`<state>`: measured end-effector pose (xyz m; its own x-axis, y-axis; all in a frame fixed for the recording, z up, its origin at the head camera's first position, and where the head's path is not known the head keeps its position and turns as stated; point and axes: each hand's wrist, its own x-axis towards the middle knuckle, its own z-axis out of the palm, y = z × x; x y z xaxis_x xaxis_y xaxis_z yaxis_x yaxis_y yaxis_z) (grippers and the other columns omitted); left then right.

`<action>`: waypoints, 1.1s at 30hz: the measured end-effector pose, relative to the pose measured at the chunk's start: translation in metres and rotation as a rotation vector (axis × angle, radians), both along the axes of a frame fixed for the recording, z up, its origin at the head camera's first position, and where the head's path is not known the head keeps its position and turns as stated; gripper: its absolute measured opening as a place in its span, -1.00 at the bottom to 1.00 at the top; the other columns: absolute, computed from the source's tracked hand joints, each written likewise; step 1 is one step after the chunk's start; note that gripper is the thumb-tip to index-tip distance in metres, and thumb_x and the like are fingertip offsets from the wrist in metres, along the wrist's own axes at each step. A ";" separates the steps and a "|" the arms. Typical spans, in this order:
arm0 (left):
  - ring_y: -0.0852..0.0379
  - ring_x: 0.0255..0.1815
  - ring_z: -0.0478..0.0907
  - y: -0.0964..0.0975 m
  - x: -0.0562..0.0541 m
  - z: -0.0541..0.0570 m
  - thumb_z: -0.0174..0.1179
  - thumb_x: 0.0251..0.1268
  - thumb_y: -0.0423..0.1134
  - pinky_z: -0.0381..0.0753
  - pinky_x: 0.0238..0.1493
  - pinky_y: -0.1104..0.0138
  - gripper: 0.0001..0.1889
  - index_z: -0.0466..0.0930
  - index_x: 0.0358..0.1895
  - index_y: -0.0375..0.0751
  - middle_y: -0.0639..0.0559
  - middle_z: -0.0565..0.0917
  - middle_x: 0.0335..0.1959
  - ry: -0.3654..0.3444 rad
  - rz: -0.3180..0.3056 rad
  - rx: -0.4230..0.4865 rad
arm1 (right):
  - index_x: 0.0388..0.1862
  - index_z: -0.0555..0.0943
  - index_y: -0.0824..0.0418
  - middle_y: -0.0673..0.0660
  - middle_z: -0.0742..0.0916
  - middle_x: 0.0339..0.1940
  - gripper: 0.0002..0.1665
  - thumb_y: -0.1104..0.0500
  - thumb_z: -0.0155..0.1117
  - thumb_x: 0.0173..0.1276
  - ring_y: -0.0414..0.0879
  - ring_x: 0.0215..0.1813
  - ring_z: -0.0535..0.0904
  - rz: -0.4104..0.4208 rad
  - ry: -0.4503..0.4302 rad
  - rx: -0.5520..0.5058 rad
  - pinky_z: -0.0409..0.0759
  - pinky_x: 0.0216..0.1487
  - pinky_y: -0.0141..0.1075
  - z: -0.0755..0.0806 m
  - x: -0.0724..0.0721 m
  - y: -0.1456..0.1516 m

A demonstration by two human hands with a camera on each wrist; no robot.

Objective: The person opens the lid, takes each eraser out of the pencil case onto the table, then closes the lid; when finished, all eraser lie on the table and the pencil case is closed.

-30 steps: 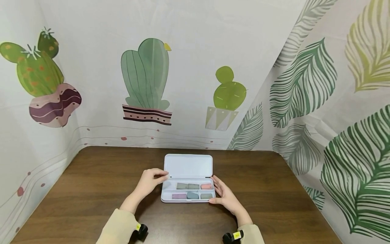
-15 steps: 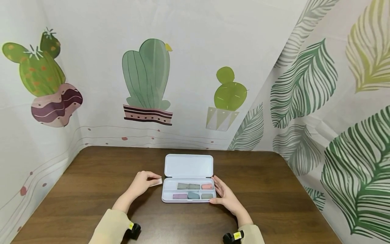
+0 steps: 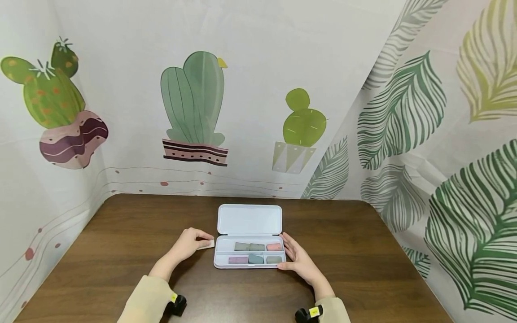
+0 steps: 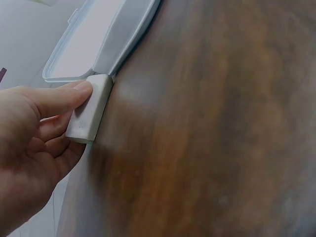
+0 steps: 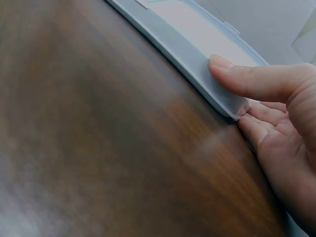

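Note:
Beside the left end of a white plastic case (image 3: pixel 220 264), my left hand (image 3: pixel 187 244) pinches a white eraser (image 4: pixel 90 108) between thumb and fingers. The eraser is low over the table or on it; which one, I cannot tell. The case lies with its lid (image 3: pixel 249 219) raised. Several coloured blocks, seemingly erasers, sit inside: two grey ones (image 3: pixel 249 246) and a pink one (image 3: pixel 273 246) in the back row, a purple one (image 3: pixel 238 260), a blue-grey one (image 3: pixel 255 259) and a greenish-grey one (image 3: pixel 274 259) in front. My right hand (image 3: pixel 300 260) grips the right end of the case, thumb at its front.
A brown wooden table (image 3: pixel 234 296) carries the case. Behind it hangs a white cloth (image 3: pixel 250 67) printed with cacti, and a leaf-printed cloth (image 3: pixel 444 179) runs along the right. Inside the case, dividers (image 3: pixel 264 258) part the compartments.
My left hand has taken the white eraser out of the case's back left compartment, moved left and lowered it beside the case. My right hand stays at the case's right end.

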<state>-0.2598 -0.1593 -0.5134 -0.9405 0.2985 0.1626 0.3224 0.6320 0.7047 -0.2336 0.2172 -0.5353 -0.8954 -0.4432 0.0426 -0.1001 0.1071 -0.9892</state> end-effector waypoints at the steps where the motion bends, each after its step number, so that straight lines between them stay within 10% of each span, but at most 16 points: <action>1: -0.11 -0.04 0.68 0.000 0.000 0.000 0.34 0.19 -0.30 0.61 0.01 0.12 -0.88 0.79 -0.24 -0.23 -0.09 0.79 -0.23 -0.001 -0.004 -0.002 | 0.52 -0.16 0.52 0.49 0.05 0.55 0.22 0.42 0.45 0.10 0.33 0.56 -0.06 0.001 0.004 0.001 0.24 0.29 -0.64 0.000 0.000 0.000; 24: -0.05 -0.17 0.68 0.002 -0.005 -0.005 0.32 0.17 -0.37 0.63 -0.08 0.20 -0.90 0.78 -0.27 -0.27 -0.06 0.77 -0.29 0.159 -0.049 -0.045 | 0.52 -0.15 0.52 0.51 0.06 0.54 0.20 0.41 0.45 0.11 0.34 0.56 -0.08 0.005 0.026 0.008 0.21 0.31 -0.64 0.001 0.000 0.001; 33: -0.03 -0.16 0.67 0.008 -0.002 -0.003 0.36 0.11 -0.42 0.63 -0.07 0.18 -0.86 0.76 -0.23 -0.25 -0.04 0.75 -0.25 0.201 0.066 -0.003 | 0.52 -0.15 0.52 0.51 0.06 0.54 0.20 0.41 0.44 0.11 0.33 0.57 -0.07 0.004 0.026 0.010 0.22 0.31 -0.64 0.001 0.000 0.001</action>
<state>-0.2621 -0.1513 -0.5169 -0.9065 0.2382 0.3486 0.4146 0.6582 0.6284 -0.2331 0.2178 -0.5345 -0.8922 -0.4474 0.0613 -0.1262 0.1167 -0.9851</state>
